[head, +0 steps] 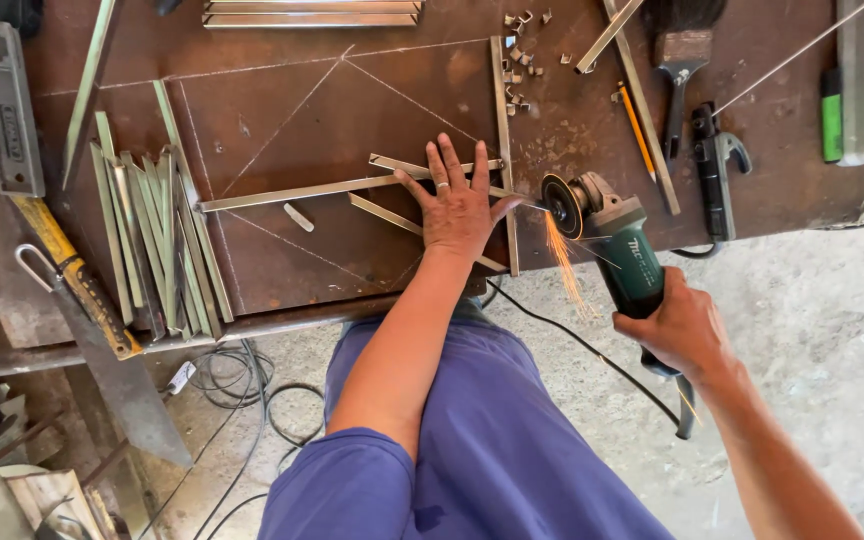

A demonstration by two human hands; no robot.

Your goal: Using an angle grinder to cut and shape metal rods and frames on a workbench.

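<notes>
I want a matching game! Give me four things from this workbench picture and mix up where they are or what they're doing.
Things:
1. left hand
2. right hand
3. pencil
4. bundle of metal strips

Places or states:
A. lies on the left part of the table
B. grips the green grinder
C. pressed flat, fingers spread, on a metal strip
D. lies beyond the grinder, next to a brush

Pairs: 1-C, 2-B, 3-D, 4-A
</notes>
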